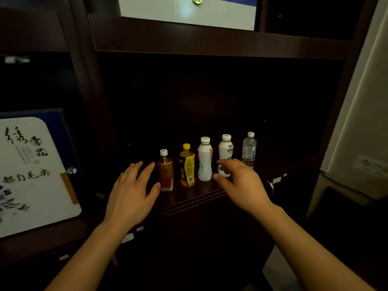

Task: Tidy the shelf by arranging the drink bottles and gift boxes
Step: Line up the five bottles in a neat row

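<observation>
brown tea bottle [165, 172] | yellow bottle [187, 168] | two white bottles [205, 161] [225, 153] | clear water bottle [249, 150] — upright, rowed along shelf [189, 199] front edge | white calligraphy gift box [31, 175] far left

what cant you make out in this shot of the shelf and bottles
- Back of the shelf bay, head view: too dark to tell whether anything stands there.
- Lower part of the second white bottle: covered by the right hand.
- Gift box: cut off by the left edge.
- Labels on the yellow-capped bottle and water bottle: too small to read.
</observation>
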